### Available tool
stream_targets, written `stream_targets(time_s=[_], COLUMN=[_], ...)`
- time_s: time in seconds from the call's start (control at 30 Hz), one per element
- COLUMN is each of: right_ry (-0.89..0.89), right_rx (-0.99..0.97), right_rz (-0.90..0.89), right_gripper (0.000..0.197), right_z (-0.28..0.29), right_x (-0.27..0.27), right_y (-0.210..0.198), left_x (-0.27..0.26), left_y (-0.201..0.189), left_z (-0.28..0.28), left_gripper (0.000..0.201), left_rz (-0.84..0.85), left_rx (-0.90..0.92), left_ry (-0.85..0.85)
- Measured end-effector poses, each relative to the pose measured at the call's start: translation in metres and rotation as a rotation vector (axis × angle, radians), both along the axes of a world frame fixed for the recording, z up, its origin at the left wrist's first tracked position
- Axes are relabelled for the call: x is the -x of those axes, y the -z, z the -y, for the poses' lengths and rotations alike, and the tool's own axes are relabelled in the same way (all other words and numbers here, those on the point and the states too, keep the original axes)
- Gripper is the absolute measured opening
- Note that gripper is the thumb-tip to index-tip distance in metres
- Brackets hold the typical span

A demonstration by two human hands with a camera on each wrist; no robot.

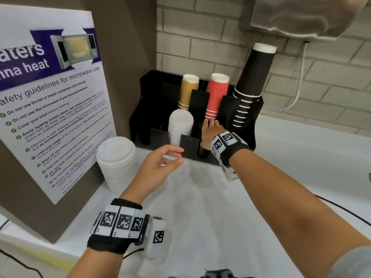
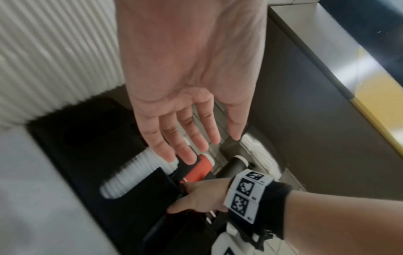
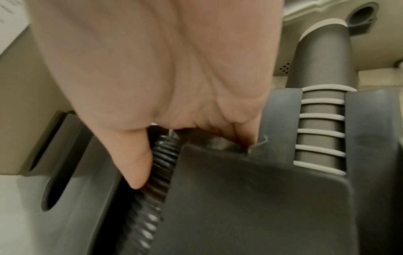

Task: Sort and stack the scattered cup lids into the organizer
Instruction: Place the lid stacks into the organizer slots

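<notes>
Organizer (image 1: 236, 155): black, sitting at the back of the white counter (image 1: 281, 177) against the brick wall.
Right hand (image 1: 210, 133): reaching down into a front slot of the organizer, thumb (image 3: 135, 165) lying against a stack of black lids (image 3: 152, 176); the other fingers are hidden in the slot, so the grip is not showing.
Left hand (image 1: 158, 167): hovering in front of the organizer, fingers (image 2: 185, 138) loosely spread, holding nothing.
White lids in organizer (image 1: 180, 125): stacked just left of the right hand.
Loose white lids (image 1: 118, 163): tall stack standing on the counter, just left of the left hand.
Cups: tan (image 1: 188, 91), red (image 1: 216, 95), black (image 1: 253, 77), standing upside down in the rear slots.
</notes>
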State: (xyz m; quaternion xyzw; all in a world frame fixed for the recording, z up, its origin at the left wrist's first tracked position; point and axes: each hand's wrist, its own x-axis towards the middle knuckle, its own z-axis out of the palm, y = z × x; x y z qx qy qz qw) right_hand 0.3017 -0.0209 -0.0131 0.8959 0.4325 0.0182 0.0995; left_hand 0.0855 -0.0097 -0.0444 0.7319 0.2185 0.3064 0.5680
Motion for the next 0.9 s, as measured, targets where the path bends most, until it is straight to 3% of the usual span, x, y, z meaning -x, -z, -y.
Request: stream_targets(time_s=[0.13, 0.23, 0.3, 0.37, 0.47, 0.53, 0.6, 0.73, 0.9], right_ry=[-0.027, -0.149, -0.334, -0.460, -0.491, -0.487, -0.496, -0.504, -0.473], right_rx=[0.011, -0.180, -0.352, -0.378, -0.275, -0.209, -0.222, -0.349, -0.427], right_rz=[-0.096, -0.186, -0.323, -0.576, -0.907, -1.004, -1.065, -1.066, -0.976], right_gripper=[0.097, 0.100, 0.093, 0.090, 0.100, 0.112, 0.118, 0.104, 0.095], right_z=[0.009, 0.013, 0.008, -0.001, -0.017, -0.027, -0.034, -0.038, -0.022], right_x=[-0.003, -0.001, 0.017, 0.046, 0.091, 0.113, 0.127, 0.140, 0.112], right_y=[-0.016, -0.036, -0.039, -0.032, -0.006, 0.010, 0.020, 0.030, 0.030], left_x=[-0.001, 0.012, 0.026, 0.039, 0.049, 0.054, 0.056, 0.058, 0.042], left_y=[-0.029, -0.049, -0.059, -0.065, -0.066, -0.063, -0.058, -0.050, -0.044], left_z=[-0.002, -0.016, -0.028, -0.040, -0.045, -0.043, -0.042, -0.047, -0.047], left_gripper=[0.022, 0.022, 0.025, 0.032, 0.043, 0.049, 0.049, 0.048, 0.047], left_rz=[0.013, -0.036, -0.181, -0.362, -0.671, -0.877, -0.977, -0.983, -0.850], left_rx=[-0.137, -0.341, -0.517, -0.564, -0.501, -0.444, -0.439, -0.483, -0.479], left_ry=[0.031, -0.103, -0.226, -0.285, -0.297, -0.277, -0.249, -0.174, -0.045])
